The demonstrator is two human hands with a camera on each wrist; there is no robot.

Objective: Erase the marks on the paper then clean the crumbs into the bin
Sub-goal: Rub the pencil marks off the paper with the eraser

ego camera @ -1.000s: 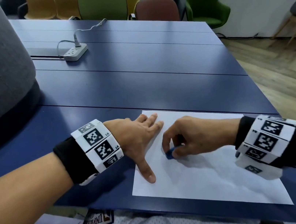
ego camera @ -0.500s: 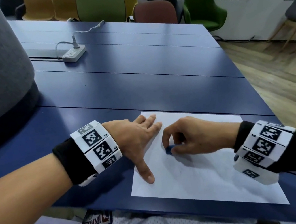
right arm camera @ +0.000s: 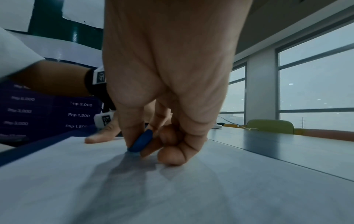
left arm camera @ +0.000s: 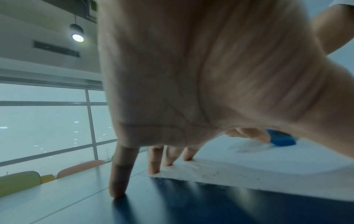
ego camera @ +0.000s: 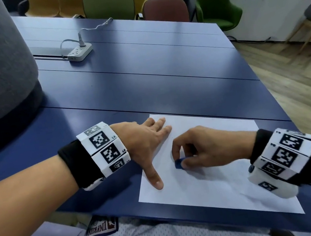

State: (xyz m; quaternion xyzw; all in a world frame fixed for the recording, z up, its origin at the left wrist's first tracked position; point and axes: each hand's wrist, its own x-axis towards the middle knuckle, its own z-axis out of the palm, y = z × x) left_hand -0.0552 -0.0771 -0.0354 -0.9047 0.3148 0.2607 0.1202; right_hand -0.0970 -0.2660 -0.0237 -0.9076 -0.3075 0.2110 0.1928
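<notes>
We sit at a dark blue table (ego camera: 144,75) with a white sheet of paper (ego camera: 211,188) lying near its front edge. Our left hand (ego camera: 144,145) is spread flat, fingers straight, pressing the paper's left edge; in the left wrist view the little finger (left arm camera: 119,178) touches the bare table just beside the sheet. Our right hand (ego camera: 201,149) has its fingers curled, pinching a small blue eraser (ego camera: 178,164) between thumb and fingertips, its lower edge touching the paper near the middle-left. Small dark crumbs (left arm camera: 216,174) lie along the paper's edge. A white power strip (ego camera: 79,52) rests farther back.
</notes>
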